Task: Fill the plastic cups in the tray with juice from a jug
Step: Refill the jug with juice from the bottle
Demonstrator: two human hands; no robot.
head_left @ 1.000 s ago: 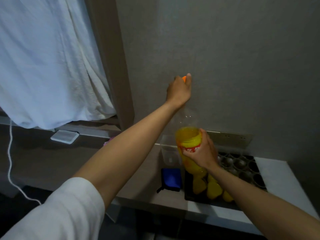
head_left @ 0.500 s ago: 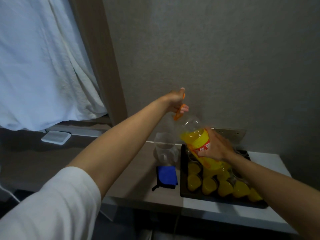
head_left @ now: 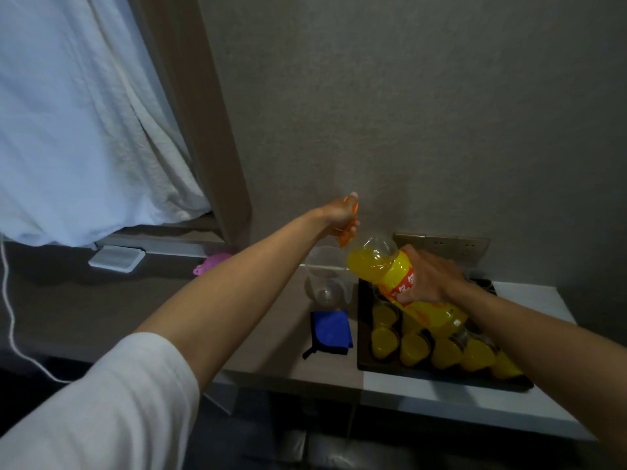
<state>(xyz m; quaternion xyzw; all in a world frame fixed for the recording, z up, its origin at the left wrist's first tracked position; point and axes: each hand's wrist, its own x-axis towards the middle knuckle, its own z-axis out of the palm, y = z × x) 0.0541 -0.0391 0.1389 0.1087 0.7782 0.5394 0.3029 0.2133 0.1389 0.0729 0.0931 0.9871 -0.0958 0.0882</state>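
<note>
A white cloth curtain was seen hanging at the far left, with a thin white cable trailing down at its seven o'clock. A small white rectangular box lay on the dark ledge, and a small pink object was seen at its three o'clock. The left hand was held raised in front of the grey wall, its fingers curled round the orange cap at the neck of the bottle. A clear plastic measuring jug stood upright on the brown counter, at six o'clock from that hand, and a folded blue cloth lay at the jug's six o'clock. The clear plastic bottle of yellow juice with a red and yellow label was held tilted, neck toward ten o'clock, above the black rectangular tray. The right hand was wrapped round the labelled middle of the bottle. In the tray, small plastic cups filled with yellow juice stood in rows just beside one another, while others at twelve o'clock were hidden by the bottle and arm.
</note>
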